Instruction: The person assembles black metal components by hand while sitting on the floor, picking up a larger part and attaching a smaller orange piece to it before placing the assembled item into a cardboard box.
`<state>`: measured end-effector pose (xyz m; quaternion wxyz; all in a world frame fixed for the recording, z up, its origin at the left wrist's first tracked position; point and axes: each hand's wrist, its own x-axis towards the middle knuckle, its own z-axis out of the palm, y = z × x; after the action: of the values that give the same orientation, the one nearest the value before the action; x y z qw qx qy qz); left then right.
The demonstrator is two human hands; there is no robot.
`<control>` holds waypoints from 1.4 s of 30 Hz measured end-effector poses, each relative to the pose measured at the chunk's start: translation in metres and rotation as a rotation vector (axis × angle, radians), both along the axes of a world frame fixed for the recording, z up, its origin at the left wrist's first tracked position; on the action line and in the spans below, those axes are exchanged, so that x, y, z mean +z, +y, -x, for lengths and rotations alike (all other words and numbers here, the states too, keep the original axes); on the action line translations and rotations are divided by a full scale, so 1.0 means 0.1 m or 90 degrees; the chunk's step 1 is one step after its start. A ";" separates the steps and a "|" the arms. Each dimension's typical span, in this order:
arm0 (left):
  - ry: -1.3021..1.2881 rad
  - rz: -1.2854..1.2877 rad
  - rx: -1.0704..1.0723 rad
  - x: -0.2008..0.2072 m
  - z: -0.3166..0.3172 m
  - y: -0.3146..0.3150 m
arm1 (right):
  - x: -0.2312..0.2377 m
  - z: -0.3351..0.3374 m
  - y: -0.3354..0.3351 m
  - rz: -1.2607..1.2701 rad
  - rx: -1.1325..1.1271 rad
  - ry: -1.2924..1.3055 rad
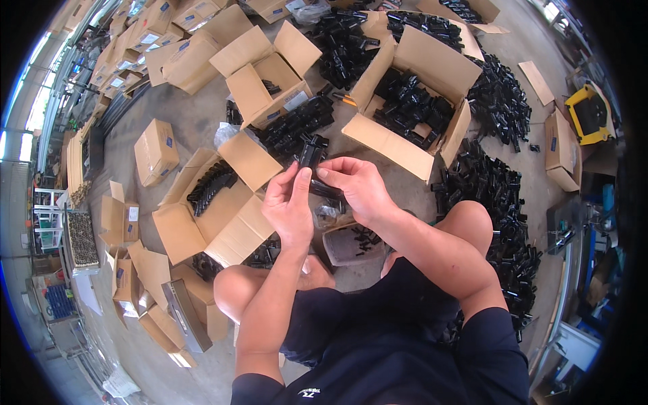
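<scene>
In front of me, my left hand (289, 201) grips a glossy black tube-shaped part (312, 154) between thumb and fingers. My right hand (359, 187) pinches at the same part from the right, thumb and forefinger against its side. Under the right fingers shows a second black part (327, 190); whether that hand holds it or it lies below, I cannot tell. Just below the hands is a shallow bin (341, 248) with small dark pieces in it. To the left stands an open carton (177, 233) with black parts lined up in a row inside.
Ahead to the right, an open carton (432, 62) holds jumbled black parts. Another open carton (251, 91) stands farther left. Heaps of black parts (503, 111) spread along my right side. A yellow-framed object (589, 115) stands far right. Closed cartons (156, 152) sit on the left.
</scene>
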<state>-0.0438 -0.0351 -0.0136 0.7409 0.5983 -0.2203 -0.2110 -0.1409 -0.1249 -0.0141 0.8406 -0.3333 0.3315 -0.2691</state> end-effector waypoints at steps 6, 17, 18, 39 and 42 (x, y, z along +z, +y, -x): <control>0.007 0.004 0.000 -0.03 0.00 -0.01 | 0.06 0.03 0.00 -0.022 -0.005 0.000; -0.008 -0.015 -0.003 0.00 0.02 -0.02 | -0.10 0.03 -0.04 0.288 0.036 0.177; -0.012 -0.007 -0.002 0.00 0.02 -0.02 | -0.11 0.04 -0.06 0.329 0.039 0.163; -0.004 -0.010 -0.006 -0.04 0.01 0.04 | -0.05 0.05 0.00 0.381 0.057 0.225; -0.002 -0.010 -0.005 -0.01 0.03 0.03 | -0.01 0.06 0.01 0.326 0.071 0.200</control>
<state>-0.0467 -0.0319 -0.0146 0.7349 0.6038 -0.2219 -0.2147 -0.1470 -0.1238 -0.0155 0.6811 -0.5896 0.3601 -0.2423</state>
